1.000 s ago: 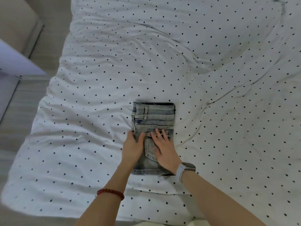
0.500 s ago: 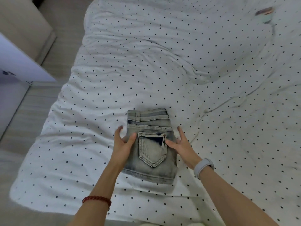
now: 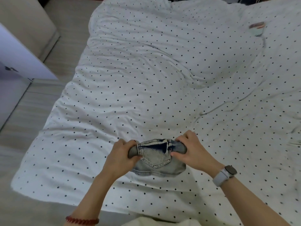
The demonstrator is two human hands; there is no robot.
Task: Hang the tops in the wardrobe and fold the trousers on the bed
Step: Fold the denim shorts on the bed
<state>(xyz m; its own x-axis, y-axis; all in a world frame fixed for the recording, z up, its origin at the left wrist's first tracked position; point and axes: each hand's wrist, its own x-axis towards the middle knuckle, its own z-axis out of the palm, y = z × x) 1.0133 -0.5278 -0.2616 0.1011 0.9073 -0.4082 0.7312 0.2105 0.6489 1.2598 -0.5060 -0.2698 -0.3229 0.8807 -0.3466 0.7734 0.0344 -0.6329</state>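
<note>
Left hand — fingers curled round the left end of the folded jeans. Right hand — clamped likewise on the right end, thumb beneath, wrist bent inward. Both forearms reach forward from the near edge. Jeans: compact bundle, back pocket uppermost, at the near part of the bed. Step, as judged: trousers folded, bundle being handled. Next calls for setting it flat, both grips kept even.

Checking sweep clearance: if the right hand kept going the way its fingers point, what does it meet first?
The right hand grips the folded faded-blue denim jeans, fingers pointing left. Straight on lies the jeans bundle itself, then probably the left hand gripping its other end; depth is unclear.
</note>
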